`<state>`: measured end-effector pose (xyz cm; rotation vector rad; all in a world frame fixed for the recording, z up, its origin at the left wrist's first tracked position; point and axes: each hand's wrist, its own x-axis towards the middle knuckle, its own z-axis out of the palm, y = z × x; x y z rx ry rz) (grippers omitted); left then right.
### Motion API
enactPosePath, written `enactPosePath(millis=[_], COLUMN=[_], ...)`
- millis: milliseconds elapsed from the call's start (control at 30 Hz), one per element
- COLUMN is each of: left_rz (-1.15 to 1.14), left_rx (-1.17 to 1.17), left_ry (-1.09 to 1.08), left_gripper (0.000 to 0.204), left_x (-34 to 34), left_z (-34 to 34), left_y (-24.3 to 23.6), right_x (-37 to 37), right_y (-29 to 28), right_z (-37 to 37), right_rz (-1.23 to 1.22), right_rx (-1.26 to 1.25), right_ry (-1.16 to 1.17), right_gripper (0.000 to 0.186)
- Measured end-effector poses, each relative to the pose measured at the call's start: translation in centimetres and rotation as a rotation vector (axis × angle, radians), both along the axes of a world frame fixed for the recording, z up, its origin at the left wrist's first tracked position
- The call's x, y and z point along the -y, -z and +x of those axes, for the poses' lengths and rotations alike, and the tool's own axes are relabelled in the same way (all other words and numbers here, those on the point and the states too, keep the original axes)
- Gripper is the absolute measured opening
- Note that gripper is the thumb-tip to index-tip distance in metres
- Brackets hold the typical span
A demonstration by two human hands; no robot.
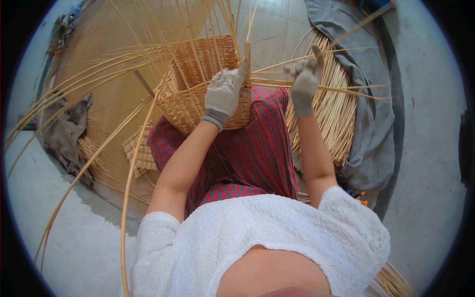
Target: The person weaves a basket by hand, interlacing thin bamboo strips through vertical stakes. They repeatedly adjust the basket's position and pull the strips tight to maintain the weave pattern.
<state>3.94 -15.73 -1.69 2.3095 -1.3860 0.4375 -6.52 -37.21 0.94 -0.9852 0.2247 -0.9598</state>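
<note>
A partly woven wicker basket [183,106] rests tilted on my lap, over a red striped cloth [237,161]. Long upright stakes rise from its walls. My left hand [225,91], in a pale grey glove, is closed over the basket's edge near its right corner, thumb up beside a thicker upright stick [247,52]. To the right of that corner, my gloved right hand [305,79] has its fingers apart, among loose canes [346,90] that run out sideways from the basket. Whether its fingertips touch a cane is unclear.
A large bundle of canes [329,123] lies on grey cloth [368,148] at the right. Long canes [84,84] arch out leftward. A small woven piece [137,151] lies left of my lap, and dark cloth [64,128] covers cut canes farther left.
</note>
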Motion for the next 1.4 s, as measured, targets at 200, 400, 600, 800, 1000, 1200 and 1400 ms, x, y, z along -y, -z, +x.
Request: enactPosePath(millis=[200,400,600,800,1000,1200,1400], left_rz=[-0.202,-1.164,-1.005,-0.216,-0.438,-0.701,-1.104], left_rx=[-0.077,-1.252,-1.104,-0.247,-0.325,-0.497,-1.109], left_ry=[-0.086,0.131,0.035,-0.137,0.131,-0.765,-0.516], left_gripper=[0.065,0.028,0.025,0.029,0.045,0.058,0.055], left_x=[1.1,-3.4,-3.7,9.3,-3.0,-15.9,-18.5], left_z=[-2.2,-0.5,4.4,3.9,-1.3,0.9,3.5], left_y=[-0.9,-1.5,-4.5,-12.1,-5.3,2.2,1.3], right_x=[-15.6,-4.8,-6.1,-9.7,-6.1,-14.7,-24.2], right_y=[-2.1,-3.5,-5.9,-1.1,2.2,-2.2,-4.4], right_z=[0.2,3.0,4.4,6.2,6.9,5.9,15.0], right_rz=[-0.937,-0.768,-1.103,-1.144,-1.056,-0.565,-0.626], right_rx=[-0.132,-0.745,-1.275,-1.243,-1.010,-0.208,-0.654], right_ry=[-0.222,-0.366,-0.188,0.328,0.401,0.545,-0.344], right_gripper=[0.041,0.055,0.063,0.033,0.040,0.049,0.108])
